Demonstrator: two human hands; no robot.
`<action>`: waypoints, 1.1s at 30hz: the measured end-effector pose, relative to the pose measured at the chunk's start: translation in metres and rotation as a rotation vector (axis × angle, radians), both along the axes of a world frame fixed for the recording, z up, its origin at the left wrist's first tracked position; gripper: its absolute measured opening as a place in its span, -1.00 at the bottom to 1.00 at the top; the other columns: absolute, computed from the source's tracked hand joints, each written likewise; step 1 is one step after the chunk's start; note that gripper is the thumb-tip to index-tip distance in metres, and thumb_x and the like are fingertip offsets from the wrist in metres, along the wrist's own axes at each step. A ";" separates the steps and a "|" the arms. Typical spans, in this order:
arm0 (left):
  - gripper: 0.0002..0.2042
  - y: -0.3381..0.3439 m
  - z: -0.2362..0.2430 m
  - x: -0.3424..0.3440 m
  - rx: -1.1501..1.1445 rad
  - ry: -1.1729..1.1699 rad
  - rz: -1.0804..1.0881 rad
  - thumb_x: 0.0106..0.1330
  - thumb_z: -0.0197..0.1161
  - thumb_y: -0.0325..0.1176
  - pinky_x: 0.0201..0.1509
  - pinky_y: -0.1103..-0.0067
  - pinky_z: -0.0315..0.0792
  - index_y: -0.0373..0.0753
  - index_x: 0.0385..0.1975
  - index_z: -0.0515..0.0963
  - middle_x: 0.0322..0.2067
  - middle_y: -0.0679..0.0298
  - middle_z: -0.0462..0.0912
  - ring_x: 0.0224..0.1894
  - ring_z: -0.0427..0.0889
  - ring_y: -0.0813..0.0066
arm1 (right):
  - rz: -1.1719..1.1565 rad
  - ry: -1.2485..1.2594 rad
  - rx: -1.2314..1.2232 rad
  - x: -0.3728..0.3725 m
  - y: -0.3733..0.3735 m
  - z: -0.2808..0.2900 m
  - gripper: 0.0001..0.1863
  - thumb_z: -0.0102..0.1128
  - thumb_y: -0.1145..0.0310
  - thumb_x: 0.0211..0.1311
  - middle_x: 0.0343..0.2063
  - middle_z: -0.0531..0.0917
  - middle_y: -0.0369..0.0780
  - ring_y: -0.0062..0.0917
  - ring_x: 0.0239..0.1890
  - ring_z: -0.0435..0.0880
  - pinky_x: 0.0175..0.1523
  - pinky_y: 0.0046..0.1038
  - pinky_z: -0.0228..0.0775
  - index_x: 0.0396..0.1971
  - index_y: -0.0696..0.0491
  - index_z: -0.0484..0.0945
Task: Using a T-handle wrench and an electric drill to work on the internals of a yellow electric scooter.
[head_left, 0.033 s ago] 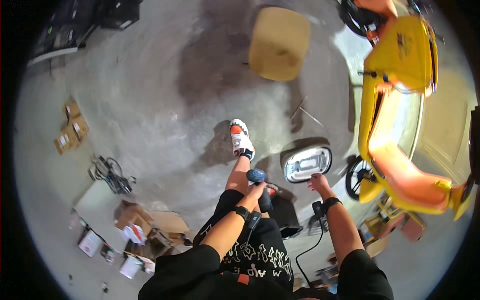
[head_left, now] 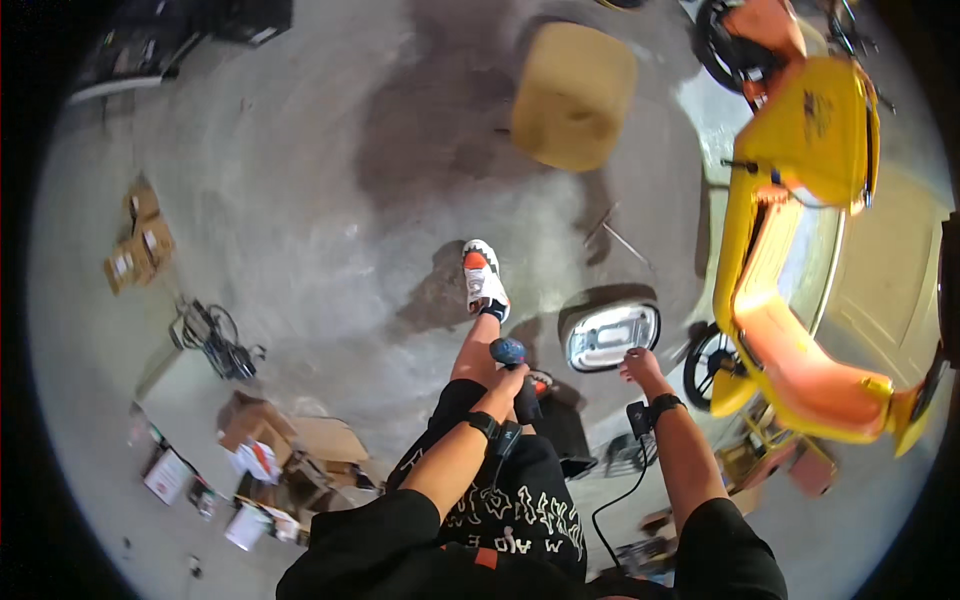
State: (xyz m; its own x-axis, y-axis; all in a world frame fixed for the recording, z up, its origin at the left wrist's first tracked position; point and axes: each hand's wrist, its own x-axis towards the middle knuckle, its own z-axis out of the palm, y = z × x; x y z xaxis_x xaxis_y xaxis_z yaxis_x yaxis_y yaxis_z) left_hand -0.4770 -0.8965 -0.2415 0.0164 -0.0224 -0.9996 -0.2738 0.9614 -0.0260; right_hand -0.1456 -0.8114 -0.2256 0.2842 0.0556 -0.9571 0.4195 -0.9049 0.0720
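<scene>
My left hand (head_left: 507,383) grips a cordless drill (head_left: 509,352) with a blue-grey head and a dark lower end, held upright above my thigh. My right hand (head_left: 638,366) has its fingers curled together at the near right rim of an oval, silvery-white shallow piece (head_left: 607,338) with a dark edge. Whether the fingers touch that rim or pinch something small, I cannot tell. A black box-like thing (head_left: 563,435) stands between my legs, partly hidden by my left hand and shorts.
A yellow scooter (head_left: 750,250) stands at the right. Ahead are a tan rounded seat or panel (head_left: 575,97) and a thin T-shaped metal piece (head_left: 613,235) on the floor. Cartons (head_left: 262,430), coiled cables (head_left: 220,340) and torn cardboard (head_left: 142,240) lie left.
The view has shifted slightly: the scooter and tan panel now appear a little lower, the cartons a little further left. Both hands keep nearly the same place and grip.
</scene>
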 end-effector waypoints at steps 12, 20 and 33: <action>-0.79 0.131 0.026 -0.010 0.277 -0.120 0.608 0.31 0.24 -0.32 -0.42 0.46 0.53 -0.34 -0.29 0.45 -0.52 0.21 0.57 -0.56 0.61 0.38 | 0.116 -0.043 0.386 -0.133 0.319 -0.017 -0.10 0.33 -0.10 0.17 0.02 0.54 -0.12 -0.31 0.06 0.51 0.01 -0.14 0.49 0.36 0.06 0.15; -0.74 0.161 0.037 -0.090 0.035 0.060 0.902 0.27 0.26 -0.22 -0.33 0.44 0.51 -0.31 -0.32 0.48 -0.46 0.23 0.57 -0.47 0.61 0.34 | 0.031 0.029 0.455 -0.143 0.422 -0.019 0.22 0.35 -0.24 0.06 0.43 0.02 0.03 -0.12 0.46 0.01 0.34 0.03 0.14 0.46 0.07 -0.22; -0.89 0.223 0.115 -0.248 0.080 0.664 0.970 0.27 0.23 -0.37 -0.15 0.44 0.56 -0.19 -0.33 0.44 -0.44 0.34 0.48 -0.39 0.52 0.48 | 0.496 0.177 1.201 -0.240 0.480 -0.054 -0.67 0.22 0.20 0.26 -0.23 0.63 -0.08 -0.16 -0.19 0.63 -0.05 -0.23 0.48 -0.08 0.07 0.53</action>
